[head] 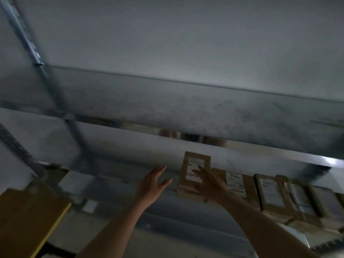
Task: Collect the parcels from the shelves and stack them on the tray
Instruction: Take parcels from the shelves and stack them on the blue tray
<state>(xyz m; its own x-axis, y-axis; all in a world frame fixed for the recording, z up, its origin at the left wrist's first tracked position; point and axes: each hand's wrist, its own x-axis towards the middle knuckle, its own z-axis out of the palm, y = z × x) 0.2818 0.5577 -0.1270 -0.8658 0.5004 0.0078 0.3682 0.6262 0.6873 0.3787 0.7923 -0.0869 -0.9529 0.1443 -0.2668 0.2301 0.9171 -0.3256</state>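
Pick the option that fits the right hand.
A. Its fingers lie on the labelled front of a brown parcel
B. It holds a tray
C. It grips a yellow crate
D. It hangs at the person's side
A: the right hand reaches up with straight fingers laid over the white label of the parcel standing on the shelf.

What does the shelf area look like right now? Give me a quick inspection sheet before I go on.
Surface: grey metal shelf, dim and blurred; bare to the left of the parcels.
Job's things: a row of brown parcels with white labels lies along the shelf to the right; the leftmost parcel is tipped up out of the row. No tray in view.
Clutter: a yellow-brown carton at lower left.
Hands: right hand with straight fingers laid on the tipped parcel's label; left hand open beside that parcel, not touching it.
Cables: nothing seen.
Surroundings: underside of the shelf above, metal uprights at left, pale wall behind.
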